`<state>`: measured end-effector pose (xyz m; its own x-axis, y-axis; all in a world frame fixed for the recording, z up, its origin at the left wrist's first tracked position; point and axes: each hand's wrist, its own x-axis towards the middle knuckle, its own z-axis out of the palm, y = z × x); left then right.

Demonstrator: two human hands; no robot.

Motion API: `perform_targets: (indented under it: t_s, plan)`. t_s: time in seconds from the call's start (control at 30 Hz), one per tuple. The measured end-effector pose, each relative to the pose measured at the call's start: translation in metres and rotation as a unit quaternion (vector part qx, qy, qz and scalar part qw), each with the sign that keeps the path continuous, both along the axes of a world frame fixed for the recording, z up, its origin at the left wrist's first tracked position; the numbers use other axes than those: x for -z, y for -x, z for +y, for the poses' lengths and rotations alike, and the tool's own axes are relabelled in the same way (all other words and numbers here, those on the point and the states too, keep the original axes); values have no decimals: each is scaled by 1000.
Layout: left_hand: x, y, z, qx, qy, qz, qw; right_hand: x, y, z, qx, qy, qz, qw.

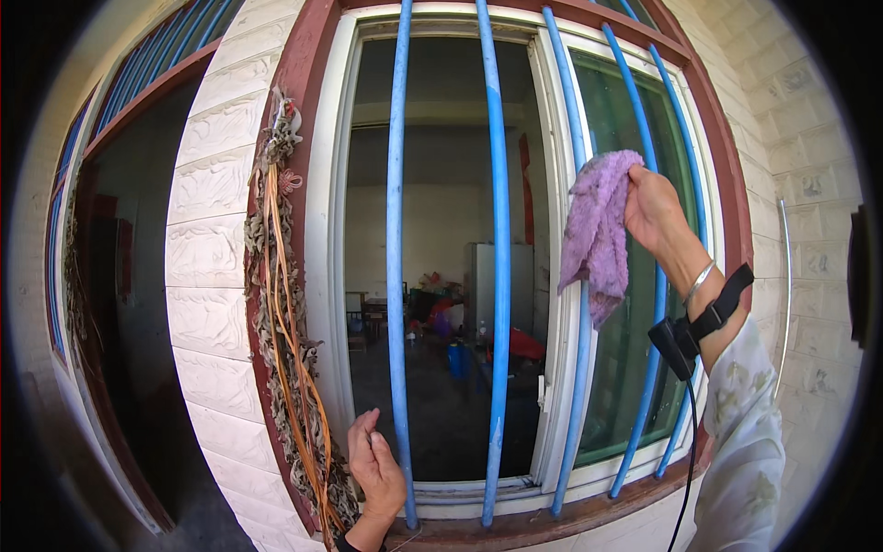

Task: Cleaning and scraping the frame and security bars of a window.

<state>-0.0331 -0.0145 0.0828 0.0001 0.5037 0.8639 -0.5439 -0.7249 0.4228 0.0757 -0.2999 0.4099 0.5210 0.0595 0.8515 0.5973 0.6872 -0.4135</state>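
Note:
A purple cloth (599, 228) hangs from my right hand (654, 207), which pinches its upper corner in front of the blue window bars (498, 276). The cloth has dark smudges and covers part of one bar and the white sliding sash (560, 345). Low on the left, my left hand (376, 466) is raised with its fingers together and slightly curled, beside the leftmost bar and the dried plant bundle (276, 276). I cannot tell whether it touches either one. No object shows in it.
A dark red frame (731, 172) surrounds the barred window, with a ledge (483, 535) below. Green-tinted glass (621, 414) fills the right side. The left part opens onto a dim room with a grey cabinet (510, 290). Pale tiled wall (214, 255) and a dark doorway (138, 276) lie left.

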Motion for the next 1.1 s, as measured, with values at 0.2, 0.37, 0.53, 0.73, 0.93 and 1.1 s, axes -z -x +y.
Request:
perform_targets:
  t_s: [0.2, 0.37, 0.53, 0.73, 0.93, 1.1]
  plan:
    - [35, -33, 6, 291, 114, 176, 933, -72, -2, -8, 73, -80, 9, 994]
    - [44, -45, -8, 170, 147, 127, 966, -131, -3, 13, 308, -137, -31, 941]
    - [44, -51, -11, 97, 160, 100, 977, -178, 4, 51, 359, -141, -11, 922]
    - [51, -64, -14, 29, 101, 10, 994, -255, -28, 92, 444, -106, -60, 888]
    - [47, -52, -19, 15, 145, 30, 989, -258, -41, 181, 498, -2, -262, 827]
    - [56, -57, -19, 46, 130, 17, 990, -310, -58, 154, 777, 119, -342, 515]
